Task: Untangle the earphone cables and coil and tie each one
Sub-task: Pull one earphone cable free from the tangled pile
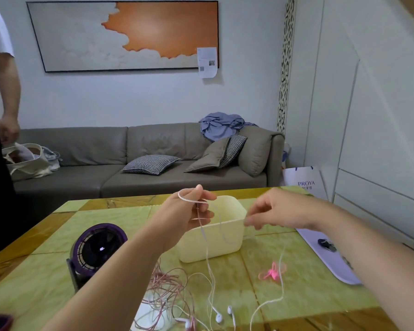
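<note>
Down near the front of the table (308,297), two white earbuds (218,317) lie beside a messy pink cable (167,292). A pink tie (271,274) lies to the right, apart from them. The white cable (207,256) goes up from the earbuds to both hands. The left hand (191,212) has its fingers curled, and the cable is looped round them and held tight. The right hand (273,211) is blurry, but its fingertips (248,221) look pressed together on the cable. A fan (98,247) stands on the left. A box (215,244) sits behind the hands. Far back is a sofa (81,173).
</note>
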